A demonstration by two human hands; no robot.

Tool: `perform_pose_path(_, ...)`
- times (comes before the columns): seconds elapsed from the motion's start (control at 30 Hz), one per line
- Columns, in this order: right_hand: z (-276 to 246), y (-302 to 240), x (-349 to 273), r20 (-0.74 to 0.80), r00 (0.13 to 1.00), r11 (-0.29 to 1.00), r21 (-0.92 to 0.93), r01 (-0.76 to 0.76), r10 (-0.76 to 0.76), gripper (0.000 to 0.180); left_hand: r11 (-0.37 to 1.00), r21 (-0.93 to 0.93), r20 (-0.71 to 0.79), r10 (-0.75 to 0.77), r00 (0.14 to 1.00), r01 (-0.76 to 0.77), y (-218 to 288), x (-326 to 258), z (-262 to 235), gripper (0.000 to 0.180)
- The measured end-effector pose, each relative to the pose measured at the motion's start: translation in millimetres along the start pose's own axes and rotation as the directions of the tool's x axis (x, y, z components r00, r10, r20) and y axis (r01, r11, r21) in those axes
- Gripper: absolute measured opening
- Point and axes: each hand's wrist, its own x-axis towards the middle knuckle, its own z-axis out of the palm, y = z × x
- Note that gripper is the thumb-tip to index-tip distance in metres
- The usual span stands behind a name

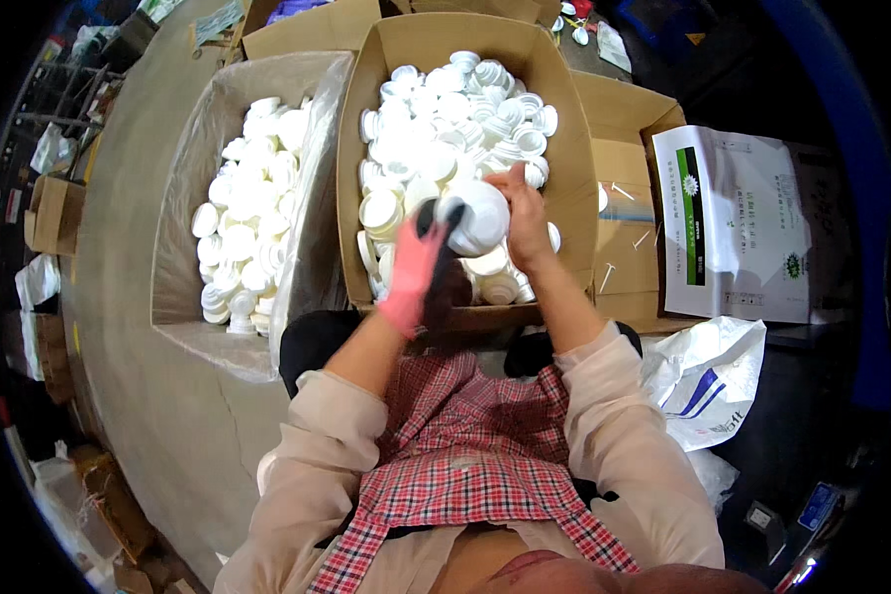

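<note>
A white round stepped plastic cap is held between my two hands, above the near part of a cardboard box. My left hand, in a pink and black glove, grips the cap's left side. On the other side, the bare fingers of my right hand curl around its right and far edge. Many similar white caps lie heaped in the box beneath and beyond my hands. Part of my right fingers is hidden behind the cap.
To the left stands a second box with a clear plastic liner, holding more white caps. On the right are an open carton with thin white pieces, a printed white sheet and a crumpled white bag.
</note>
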Motion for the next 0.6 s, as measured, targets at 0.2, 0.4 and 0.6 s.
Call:
perform_pose_path(0.2,-28,69,-3,0.487,0.867,0.719,-0.639,0.271,0.106,0.048,0.326,-0.904,0.296,0.006,0.955,0.278,34,11,-47,0.050)
perform_pose_path(0.4,7,139,-38,0.690,0.688,0.541,-0.676,0.500,0.226,0.033,0.256,-0.920,0.317,0.046,0.947,0.296,29,11,-53,0.046)
perform_pose_path(0.6,-1,106,-26,0.424,0.772,0.881,-0.224,-0.417,0.473,0.024,0.267,-0.929,0.249,-0.064,0.966,0.257,30,5,-56,0.040)
